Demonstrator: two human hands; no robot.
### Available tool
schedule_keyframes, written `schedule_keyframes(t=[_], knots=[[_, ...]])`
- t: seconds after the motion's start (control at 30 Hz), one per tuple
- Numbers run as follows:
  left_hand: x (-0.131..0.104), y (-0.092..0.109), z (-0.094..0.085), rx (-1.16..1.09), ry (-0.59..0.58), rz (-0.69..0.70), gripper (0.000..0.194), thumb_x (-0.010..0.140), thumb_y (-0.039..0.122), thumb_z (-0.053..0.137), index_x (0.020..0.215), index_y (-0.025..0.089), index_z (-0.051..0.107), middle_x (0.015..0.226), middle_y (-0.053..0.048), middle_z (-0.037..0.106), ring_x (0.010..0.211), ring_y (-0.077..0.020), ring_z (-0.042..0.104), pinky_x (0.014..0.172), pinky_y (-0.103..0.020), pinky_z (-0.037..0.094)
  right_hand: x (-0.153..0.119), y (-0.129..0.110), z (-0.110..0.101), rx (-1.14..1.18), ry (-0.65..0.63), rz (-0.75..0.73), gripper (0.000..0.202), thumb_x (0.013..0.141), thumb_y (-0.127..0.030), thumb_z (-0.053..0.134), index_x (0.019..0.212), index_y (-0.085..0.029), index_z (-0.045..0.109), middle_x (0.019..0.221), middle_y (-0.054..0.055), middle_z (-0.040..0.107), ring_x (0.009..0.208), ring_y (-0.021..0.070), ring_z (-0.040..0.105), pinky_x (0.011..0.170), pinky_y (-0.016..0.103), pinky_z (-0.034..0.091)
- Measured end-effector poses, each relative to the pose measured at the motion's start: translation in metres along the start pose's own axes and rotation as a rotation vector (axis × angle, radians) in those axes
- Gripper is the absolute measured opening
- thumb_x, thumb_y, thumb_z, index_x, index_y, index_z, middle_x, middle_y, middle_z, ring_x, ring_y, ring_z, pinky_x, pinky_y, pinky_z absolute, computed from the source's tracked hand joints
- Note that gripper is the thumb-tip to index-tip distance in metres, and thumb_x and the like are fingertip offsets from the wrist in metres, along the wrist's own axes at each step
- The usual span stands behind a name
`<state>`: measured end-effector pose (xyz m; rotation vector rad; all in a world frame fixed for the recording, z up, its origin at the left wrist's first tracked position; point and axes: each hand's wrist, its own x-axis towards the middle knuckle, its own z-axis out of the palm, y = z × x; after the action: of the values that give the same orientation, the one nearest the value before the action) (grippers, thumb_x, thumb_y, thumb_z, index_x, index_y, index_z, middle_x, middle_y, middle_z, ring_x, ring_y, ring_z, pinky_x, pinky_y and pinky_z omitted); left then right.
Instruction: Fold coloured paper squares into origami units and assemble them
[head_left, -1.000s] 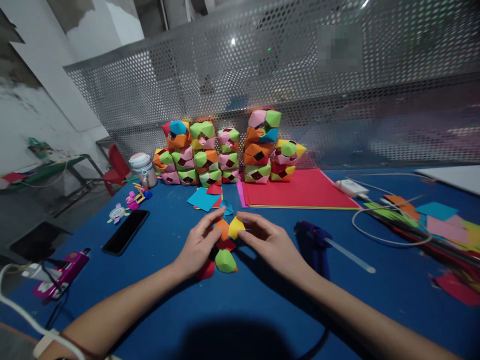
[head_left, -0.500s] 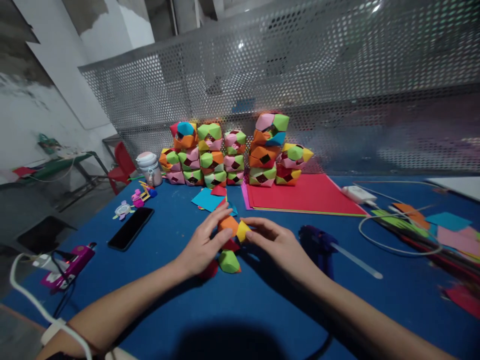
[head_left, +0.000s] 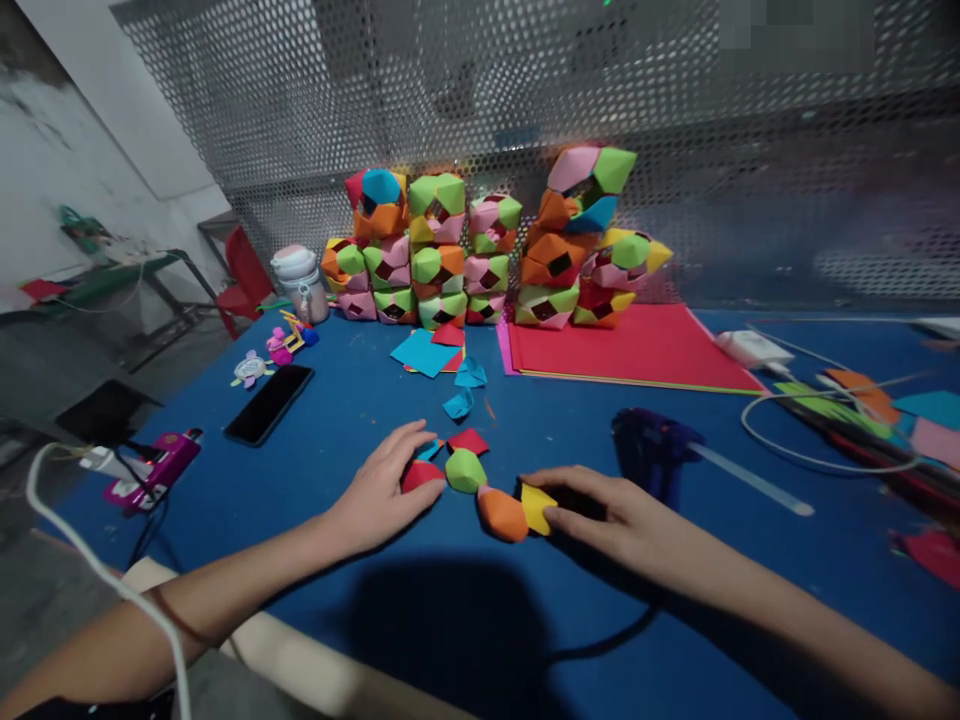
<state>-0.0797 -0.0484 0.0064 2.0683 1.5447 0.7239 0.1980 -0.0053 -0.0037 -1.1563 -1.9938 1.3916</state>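
Between the thumb and fingers of my right hand (head_left: 592,510) is a yellow folded paper piece (head_left: 538,508), joined to an orange one (head_left: 504,515) on its left. My left hand (head_left: 390,488) has its thumb and fingers around a red folded piece (head_left: 421,476) on the table. A green folded piece (head_left: 466,470) lies between the hands, touching or nearly touching the orange one. Just behind it sits another red piece (head_left: 469,441). Two small blue folded pieces (head_left: 458,404) are farther back.
Stacked colourful paper modules (head_left: 439,265) stand before a perforated metal screen. Red sheets (head_left: 637,345) lie at the back. A glue gun (head_left: 660,440) is right of my right hand. A phone (head_left: 270,404), a purple power strip (head_left: 161,470) and a jar (head_left: 300,285) are on the left.
My left hand has left the orange piece and moved to the red one. My right hand has brought the yellow and orange pieces nearer and to the right. The view has tilted down.
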Motion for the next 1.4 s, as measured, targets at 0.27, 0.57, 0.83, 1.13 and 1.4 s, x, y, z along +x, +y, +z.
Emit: schedule_keyframes(t=[0.27,0.57,0.83,1.13,1.4], knots=[[0.011,0.002,-0.009,0.007,0.011,0.003,0.043,0.083,0.036,0.054,0.123,0.022,0.049,0.141,-0.010,0.040,0.129,-0.0249,0.039,0.107,-0.043,0.032,0.021,-0.025,-0.007,-0.197,0.128,-0.149,0.029,0.079,-0.038,0.056,0.102,-0.025,0.068,0.107,0.006,0.068,0.096,0.0253,0.062,0.084,0.037,0.048],[0.093,-0.009,-0.008,0.108,-0.020,0.050,0.027,0.076,0.042,0.059,0.086,0.018,0.063,0.091,-0.005,0.063,0.087,-0.0186,0.057,0.079,-0.030,0.045,0.119,-0.033,0.007,-0.628,0.350,-0.049,0.027,0.086,-0.017,0.045,0.108,-0.012,0.060,0.111,0.015,0.064,0.101,0.0245,0.060,0.085,0.032,0.042],[0.120,-0.017,0.008,0.007,-0.030,0.018,0.007,0.063,0.023,0.065,0.068,0.018,0.062,0.077,-0.001,0.059,0.078,-0.0178,0.054,0.076,-0.028,0.041,0.174,-0.014,0.012,-0.539,0.493,0.046,0.014,0.075,-0.025,0.056,0.083,-0.016,0.062,0.089,0.013,0.067,0.090,0.0274,0.062,0.072,0.033,0.043],[0.101,-0.021,-0.027,-0.490,-0.008,-0.098,0.012,0.073,0.021,0.050,0.080,0.014,0.057,0.071,-0.002,0.061,0.066,-0.0128,0.061,0.069,-0.029,0.050,0.133,-0.026,0.011,-0.152,0.446,-0.128,0.016,0.080,-0.031,0.046,0.083,-0.018,0.055,0.063,-0.001,0.061,0.055,0.0144,0.061,0.051,0.024,0.045],[0.077,0.008,-0.023,-1.273,-0.204,-0.269,0.021,0.071,0.012,0.060,0.092,0.016,0.057,0.075,-0.002,0.063,0.064,-0.0137,0.063,0.060,-0.028,0.054,0.073,-0.049,0.033,-0.093,0.481,-0.376,0.026,0.080,-0.027,0.050,0.101,-0.018,0.064,0.084,0.004,0.068,0.066,0.0152,0.062,0.061,0.027,0.048]])
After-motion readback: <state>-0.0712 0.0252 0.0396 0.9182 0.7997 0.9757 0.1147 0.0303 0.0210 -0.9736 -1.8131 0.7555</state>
